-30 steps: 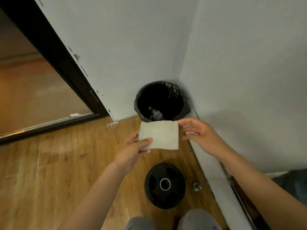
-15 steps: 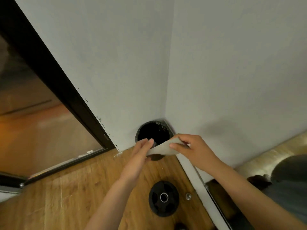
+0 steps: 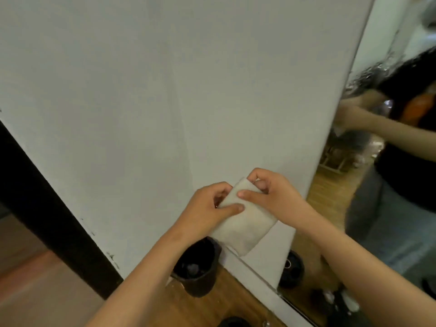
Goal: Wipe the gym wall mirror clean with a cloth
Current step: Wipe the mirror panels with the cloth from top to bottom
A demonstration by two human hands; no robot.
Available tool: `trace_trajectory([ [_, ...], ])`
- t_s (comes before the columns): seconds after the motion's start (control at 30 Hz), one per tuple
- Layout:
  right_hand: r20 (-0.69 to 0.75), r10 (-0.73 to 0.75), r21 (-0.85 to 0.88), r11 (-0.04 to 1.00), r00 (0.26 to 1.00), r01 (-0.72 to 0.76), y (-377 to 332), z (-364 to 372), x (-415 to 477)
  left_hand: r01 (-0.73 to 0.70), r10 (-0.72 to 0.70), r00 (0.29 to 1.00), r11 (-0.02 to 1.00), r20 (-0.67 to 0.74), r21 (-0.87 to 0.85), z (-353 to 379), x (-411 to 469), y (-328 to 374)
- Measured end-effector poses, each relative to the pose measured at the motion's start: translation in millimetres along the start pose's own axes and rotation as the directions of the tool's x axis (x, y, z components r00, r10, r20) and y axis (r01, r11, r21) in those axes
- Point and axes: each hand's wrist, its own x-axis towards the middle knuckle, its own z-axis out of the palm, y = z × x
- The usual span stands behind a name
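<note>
Head view: the left hand (image 3: 207, 207) and right hand (image 3: 274, 197) both pinch a folded pale cloth (image 3: 246, 228) between them, the mirror (image 3: 377, 197) right of the right hand.

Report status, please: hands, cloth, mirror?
Both left hand and right hand gripping folded cloth. Cloth held before wall, not touching mirror. Nothing seen between them; bin below.

Mirror (image 3: 377, 185) partly beyond right edge

Pale folded cloth (image 3: 245, 223) gripped mid-air, tilted; wall mirror (image 3: 377, 197) at right
</note>
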Motion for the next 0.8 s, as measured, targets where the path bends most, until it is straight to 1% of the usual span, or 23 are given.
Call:
trace_trajectory([
  [0.07,-0.117,-0.031,-0.001,1.000,0.993,0.031,-15,-24,-10,-0.064,0.065,0.998,0.997,0.012,-0.051,5,16,24],
  [0.13,-0.246,-0.058,0.005,0.998,0.968,0.061,-25,-48,-21,-0.131,0.130,0.991,0.984,-0.014,-0.119,14,31,49],
  [0.2,-0.357,-0.004,0.173,0.982,0.934,0.070,-29,-68,-32,-0.171,0.159,0.985,0.963,-0.072,-0.211,25,47,74],
  [0.27,-0.409,0.086,0.343,0.937,0.909,0.066,-31,-85,-43,-0.188,0.155,0.979,0.938,-0.133,-0.290,42,63,102],
  [0.37,-0.417,0.119,0.492,0.863,0.901,0.114,-32,-105,-52,-0.214,0.152,0.972,0.890,-0.180,-0.403,77,85,145],
  [0.43,-0.481,0.138,0.550,0.816,0.866,0.175,-41,-125,-53,-0.207,0.142,0.975,0.856,-0.170,-0.475,101,96,173],
  [0.5,-0.592,0.135,0.499,0.836,0.794,0.230,-53,-156,-54,-0.188,0.135,0.982,0.806,-0.134,-0.562,118,105,201],
  [0.57,-0.681,0.081,0.369,0.896,0.728,0.246,-72,-197,-55,-0.204,0.163,0.979,0.747,-0.123,-0.633,126,118,228],
  [0.6,-0.706,0.035,0.291,0.925,0.707,0.245,-83,-219,-56,-0.226,0.191,0.973,0.721,-0.126,-0.655,126,126,242],
  [0.7,-0.725,-0.136,0.038,0.971,0.675,0.237,-125,-285,-56,-0.318,0.305,0.943,0.702,-0.135,-0.637,120,151,290],
  [0.8,-0.694,-0.323,-0.194,0.945,0.643,0.265,-173,-339,-49,-0.437,0.438,0.888,0.706,-0.140,-0.557,111,171,341],
])
